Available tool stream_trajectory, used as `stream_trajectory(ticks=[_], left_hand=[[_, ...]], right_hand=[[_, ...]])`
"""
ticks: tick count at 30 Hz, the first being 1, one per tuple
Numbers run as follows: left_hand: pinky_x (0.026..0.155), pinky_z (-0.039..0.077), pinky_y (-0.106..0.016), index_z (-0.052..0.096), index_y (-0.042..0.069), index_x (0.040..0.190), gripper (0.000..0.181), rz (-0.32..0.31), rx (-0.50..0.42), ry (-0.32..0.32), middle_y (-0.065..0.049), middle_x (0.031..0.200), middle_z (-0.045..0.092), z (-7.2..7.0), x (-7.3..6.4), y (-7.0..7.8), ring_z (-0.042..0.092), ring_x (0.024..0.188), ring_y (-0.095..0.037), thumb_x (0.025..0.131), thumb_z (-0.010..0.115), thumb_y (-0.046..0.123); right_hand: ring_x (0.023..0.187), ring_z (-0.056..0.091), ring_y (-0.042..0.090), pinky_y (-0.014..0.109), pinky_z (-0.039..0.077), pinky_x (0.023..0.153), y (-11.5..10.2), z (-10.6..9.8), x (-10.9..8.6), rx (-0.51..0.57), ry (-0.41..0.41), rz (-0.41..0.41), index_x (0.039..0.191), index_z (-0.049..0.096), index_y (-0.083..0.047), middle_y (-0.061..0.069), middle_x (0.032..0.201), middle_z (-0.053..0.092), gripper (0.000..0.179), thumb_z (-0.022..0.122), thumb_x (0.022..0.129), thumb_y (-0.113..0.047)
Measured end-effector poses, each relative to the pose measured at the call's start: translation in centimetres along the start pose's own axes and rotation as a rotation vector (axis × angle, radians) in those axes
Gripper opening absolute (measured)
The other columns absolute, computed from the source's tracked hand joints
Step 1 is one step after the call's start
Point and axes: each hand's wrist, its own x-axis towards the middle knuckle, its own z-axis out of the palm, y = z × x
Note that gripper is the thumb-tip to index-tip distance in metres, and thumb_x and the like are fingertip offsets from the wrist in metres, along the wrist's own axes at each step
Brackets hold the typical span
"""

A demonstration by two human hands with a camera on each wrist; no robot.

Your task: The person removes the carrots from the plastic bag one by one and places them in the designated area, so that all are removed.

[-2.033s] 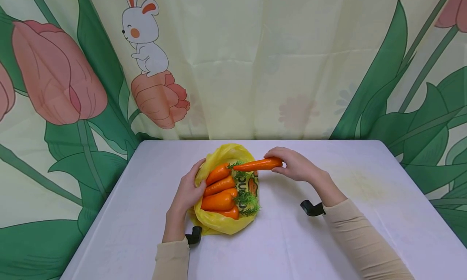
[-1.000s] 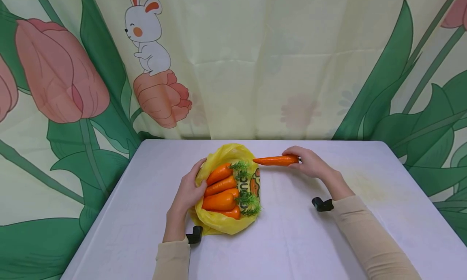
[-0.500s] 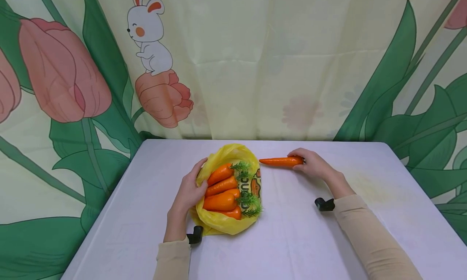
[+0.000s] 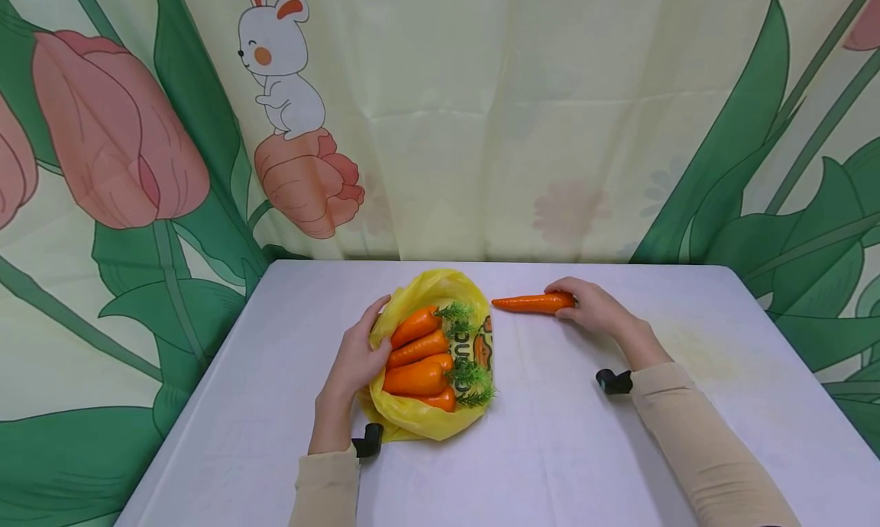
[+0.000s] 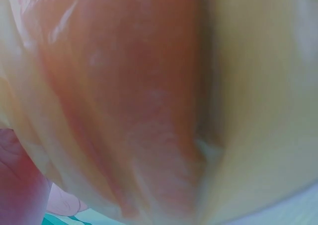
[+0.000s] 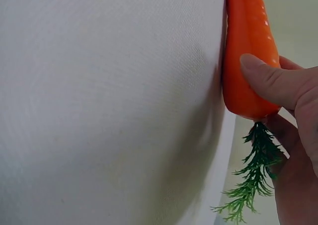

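Observation:
A yellow plastic bag [image 4: 419, 426] lies with its mouth spread on the table, several orange carrots [image 4: 415, 378] with feathery green tops inside it. At its left rim my left hand [image 4: 356, 359] grips the plastic, thumb over the edge. In the left wrist view the bag's thin film [image 5: 268, 86] fills most of the frame, a carrot showing orange through it. My right hand [image 4: 587, 305] holds a single carrot [image 6: 248, 36] by its thick end, thumb on one side and fingers on the other. This carrot lies close over the tabletop, tip toward the bag, its green leafy top [image 6: 256, 170] hanging by the palm.
A white cloth covers the table [image 4: 536, 466]. Behind it hangs a curtain [image 4: 440, 130] printed with tulips, leaves and a rabbit on a carrot. A black camera mount [image 4: 613, 382] sits on the right wrist, another mount [image 4: 368, 441] on the left.
The right hand has carried the carrot out from over the bag to the right and down to the table, then slowed almost to a stop. The left hand has stayed on the rim.

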Motion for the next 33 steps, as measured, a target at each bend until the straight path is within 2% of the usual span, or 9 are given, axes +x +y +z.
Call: stream_trajectory(ticks=[8, 16, 24, 33], left_hand=[[0.103, 0.046, -0.050, 0.042, 0.021, 0.154, 0.067, -0.010, -0.002, -0.003, -0.013, 0.132, 0.062, 0.1, 0.0, -0.2, 0.059, 0.115, -0.029, 0.092, 0.058, 0.004], [0.104, 0.045, -0.051, 0.042, 0.021, 0.154, 0.067, -0.012, -0.010, -0.003, -0.012, 0.133, 0.062, 0.1, 0.1, -0.1, 0.059, 0.116, -0.029, 0.092, 0.058, 0.003], [0.104, 0.045, -0.051, 0.042, 0.020, 0.154, 0.067, -0.008, -0.009, -0.006, -0.013, 0.134, 0.061, 0.0, 0.1, 0.2, 0.058, 0.117, -0.030, 0.091, 0.058, 0.003], [0.102, 0.047, -0.051, 0.042, 0.019, 0.154, 0.067, -0.003, -0.010, -0.004, -0.013, 0.132, 0.062, 0.0, 0.0, 0.2, 0.059, 0.114, -0.030, 0.091, 0.057, 0.003]], right_hand=[[0.126, 0.049, 0.041, 0.060, 0.036, 0.108, -0.4, -0.3, 0.0, -0.085, -0.017, 0.018, 0.132, 0.063, -0.003, 0.020, 0.136, 0.057, 0.044, 0.075, 0.090, -0.006], [0.121, 0.050, 0.041, 0.061, 0.039, 0.104, -1.4, -0.7, -0.4, -0.154, 0.007, 0.054, 0.122, 0.068, -0.006, 0.019, 0.132, 0.059, 0.035, 0.077, 0.089, -0.012], [0.115, 0.053, 0.038, 0.058, 0.042, 0.102, -1.4, -0.6, -0.6, -0.153, 0.033, 0.055, 0.118, 0.070, -0.005, 0.017, 0.124, 0.062, 0.030, 0.076, 0.088, -0.008], [0.115, 0.053, 0.038, 0.058, 0.042, 0.102, -1.2, -0.5, 0.0, -0.148, 0.050, 0.070, 0.119, 0.069, -0.005, 0.018, 0.125, 0.062, 0.030, 0.075, 0.089, -0.006]])
